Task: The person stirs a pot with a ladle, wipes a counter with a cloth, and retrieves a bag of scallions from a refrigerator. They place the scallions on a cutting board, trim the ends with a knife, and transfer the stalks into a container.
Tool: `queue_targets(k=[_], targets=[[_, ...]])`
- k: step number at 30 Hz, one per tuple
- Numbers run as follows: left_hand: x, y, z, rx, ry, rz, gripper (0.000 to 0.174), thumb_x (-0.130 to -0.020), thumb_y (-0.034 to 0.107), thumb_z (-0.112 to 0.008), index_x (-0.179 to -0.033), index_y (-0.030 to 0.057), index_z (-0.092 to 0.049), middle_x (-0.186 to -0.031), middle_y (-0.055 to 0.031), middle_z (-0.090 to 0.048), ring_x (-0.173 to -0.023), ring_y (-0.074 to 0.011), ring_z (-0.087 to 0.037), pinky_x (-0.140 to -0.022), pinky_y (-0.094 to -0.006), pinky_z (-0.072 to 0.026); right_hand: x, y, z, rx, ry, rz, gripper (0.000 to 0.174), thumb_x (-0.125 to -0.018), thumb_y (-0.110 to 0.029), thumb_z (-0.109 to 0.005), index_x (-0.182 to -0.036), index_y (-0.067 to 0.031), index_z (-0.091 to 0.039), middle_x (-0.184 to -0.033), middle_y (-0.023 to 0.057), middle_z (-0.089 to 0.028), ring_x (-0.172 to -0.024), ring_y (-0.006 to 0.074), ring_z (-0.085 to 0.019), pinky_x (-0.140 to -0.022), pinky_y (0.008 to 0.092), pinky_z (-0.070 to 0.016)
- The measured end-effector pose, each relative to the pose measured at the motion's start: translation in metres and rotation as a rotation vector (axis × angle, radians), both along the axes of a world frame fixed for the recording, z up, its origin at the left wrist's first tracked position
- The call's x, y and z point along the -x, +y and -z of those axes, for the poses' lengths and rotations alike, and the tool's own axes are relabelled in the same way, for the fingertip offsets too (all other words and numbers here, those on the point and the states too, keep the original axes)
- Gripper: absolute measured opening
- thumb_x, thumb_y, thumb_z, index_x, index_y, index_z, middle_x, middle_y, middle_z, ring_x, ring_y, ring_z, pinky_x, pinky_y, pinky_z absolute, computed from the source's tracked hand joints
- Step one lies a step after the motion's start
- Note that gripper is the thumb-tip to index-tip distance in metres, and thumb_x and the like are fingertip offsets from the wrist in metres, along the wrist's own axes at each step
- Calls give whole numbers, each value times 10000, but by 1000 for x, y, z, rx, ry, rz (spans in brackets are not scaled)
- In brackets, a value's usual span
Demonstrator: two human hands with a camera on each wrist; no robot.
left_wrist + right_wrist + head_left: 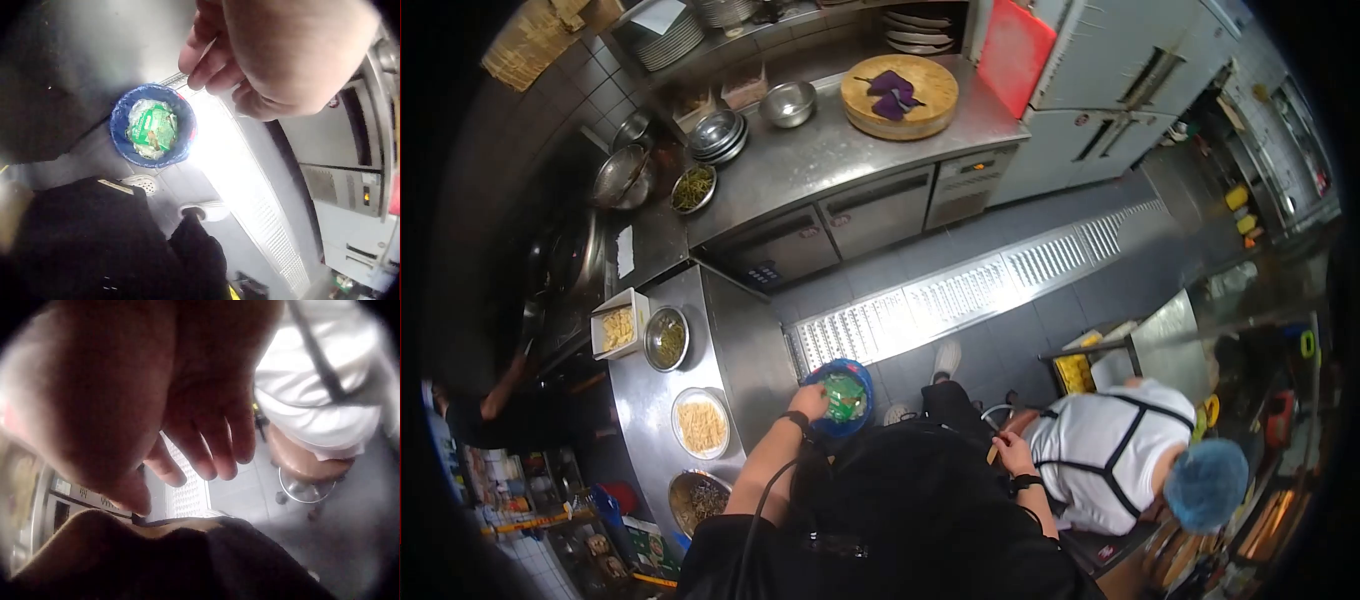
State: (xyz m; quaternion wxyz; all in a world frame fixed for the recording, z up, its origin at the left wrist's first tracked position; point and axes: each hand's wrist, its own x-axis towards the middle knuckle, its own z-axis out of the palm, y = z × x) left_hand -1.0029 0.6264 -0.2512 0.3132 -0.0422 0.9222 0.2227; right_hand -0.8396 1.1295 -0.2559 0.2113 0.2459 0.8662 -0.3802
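- Grey tiled floor (1010, 345): beneath the bin.
- Long silver steel surface (645, 400): beside it.
- Round blue plastic-lined bin (119, 128): below the left grip (256, 62), the nearer; mouth upward (round, so no long axis).
- Left grip, right grip (187, 406): loose, holding nothing.
- Green printed wrapper (156, 125): inside the bin, long axis unclear.

A round chopping block (935, 95) with purple things (890, 97) on it stands on the far steel counter (830, 150), near a red board (1015, 58) beside the fridge (1105, 60). Left of the block sit a metal bowl (788, 105) and stacked bowls (718, 135). A metal grate (1040, 262) crosses the tiled floor (985, 350); a person in white (1090, 440) wears a blue hair net (1205, 485).
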Motion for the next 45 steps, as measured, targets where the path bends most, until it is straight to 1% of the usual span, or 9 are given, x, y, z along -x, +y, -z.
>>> queue_targets(k=[10, 14, 22, 29, 33, 35, 37, 40, 45], targets=[[-24, -8, 65, 168, -353, -538, 341, -876, 260, -589, -1040, 31, -781, -1117, -245, -726, -1074, -426, -692, -960, -492, -548, 294, 85, 5, -109, -48, -333, 500, -927, -398, -722, -1239, -7, -700, -1156, 235, -731, -1121, 366, -701, -969, 421, -546], [16, 28, 60, 134, -232, -566, 368, -910, 301, -568, -1037, 24, -775, -1156, -256, -712, -1125, -433, -668, -985, -506, -528, 443, 117, -2, -190, 58, -500, 457, -931, -357, -710, -1209, 6, -705, -1128, 273, -720, -1079, 421, -693, -943, 454, -553], [181, 8, 36, -64, 47, -780, 264, -918, 266, -621, -993, 58, -765, -1006, -246, -727, -987, -438, -697, -890, -509, -555, 644, 75, -42, -154, 218, -533, 449, -955, -299, -708, -1272, 17, -679, -1172, 228, -735, -1064, 345, -725, -933, 407, -561], [398, -82, -14, -105, 603, -642, 183, -925, 174, -640, -972, 16, -721, -856, -234, -712, -836, -409, -715, -740, -446, -557, 658, -20, -36, -140, 128, -566, 482, -936, -333, -737, -1256, 23, -689, -1077, 250, -745, -992, 342, -741, -882, 408, -572], [517, -154, -12, -263, 880, -967, 206, -944, 193, -610, -917, -10, -634, -835, -263, -670, -808, -496, -634, -722, -529, -503, 634, -65, -42, -28, -4, -463, 486, -949, -339, -732, -1270, 23, -684, -1032, 241, -753, -979, 314, -743, -879, 393, -575], [568, -184, -59, -386, 823, -1273, 217, -940, 191, -617, -917, -24, -618, -853, -264, -663, -811, -478, -627, -750, -521, -494, 625, -81, -39, -26, -37, -427, 488, -949, -338, -732, -1273, 24, -682, -1038, 237, -755, -980, 315, -744, -878, 389, -577], [612, -235, -42, -150, 915, -1232, 309, -929, 202, -618, -1004, -98, -615, -1052, -312, -652, -1004, -476, -608, -897, -535, -474, 618, -94, -47, -61, -66, -392, 482, -949, -322, -735, -1271, 33, -679, -1056, 232, -758, -990, 308, -750, -883, 378, -581], [655, -269, -58, -96, 612, -1316, 526, -883, 303, -652, -1112, -168, -606, -997, -333, -699, -1128, -474, -615, -1029, -496, -457, 614, -110, -56, -52, -83, -346, 470, -949, -297, -735, -1265, 45, -675, -1073, 235, -757, -1016, 300, -752, -888, 379, -583], [673, -281, -98, -159, 473, -1546, 355, -891, 127, -644, -1090, -164, -600, -953, -282, -714, -797, -369, -743, -629, -419, -628, 619, -124, -53, -59, -100, -337, 470, -947, -285, -739, -1264, 55, -669, -1110, 241, -749, -1048, 294, -747, -904, 379, -580]])
